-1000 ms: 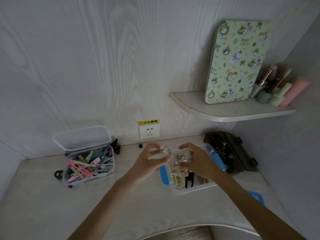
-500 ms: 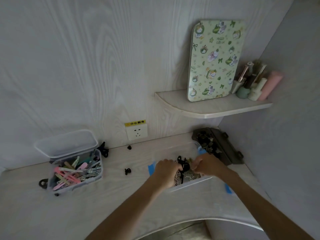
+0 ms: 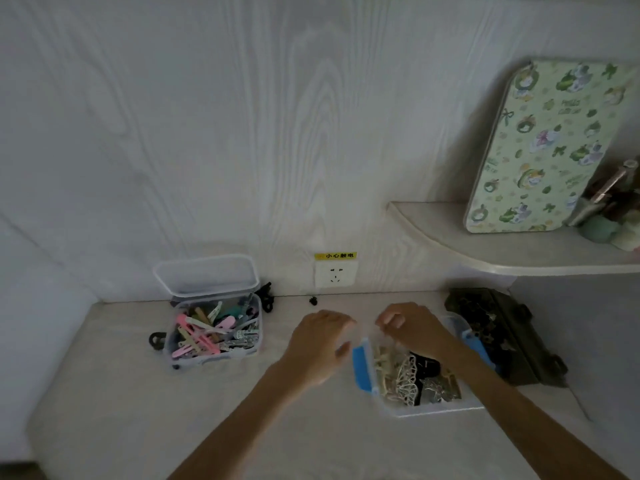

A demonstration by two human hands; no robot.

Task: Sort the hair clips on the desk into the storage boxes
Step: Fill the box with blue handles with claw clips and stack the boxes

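Observation:
A clear storage box (image 3: 433, 411) with blue latches (image 3: 362, 368) sits on the desk at centre right and holds several white, cream and black claw clips (image 3: 407, 375). My left hand (image 3: 318, 344) hovers just left of this box, fingers loosely bent, holding nothing. Over the box's far end, my right hand (image 3: 412, 327) has loosely curled fingers, and I see nothing in them. Another clear box (image 3: 214, 336), on the left, is full of pink, beige and silver flat clips. Loose black clips lie on the desk: one small (image 3: 313, 300) near the wall, one (image 3: 156, 341) left of the left box, and more (image 3: 266, 296) behind it.
The left box's lid (image 3: 207, 275) leans against the wall behind it. A dark box (image 3: 502, 337) with small dark pieces stands open by the right wall. A wall socket (image 3: 335, 274) is at the back. A shelf (image 3: 502, 251) above right carries a patterned tin and bottles.
One second ago both hands held a clear clip above the blue-latched box, then reached into it. Now both are out of the box, holding nothing, toward its far end.

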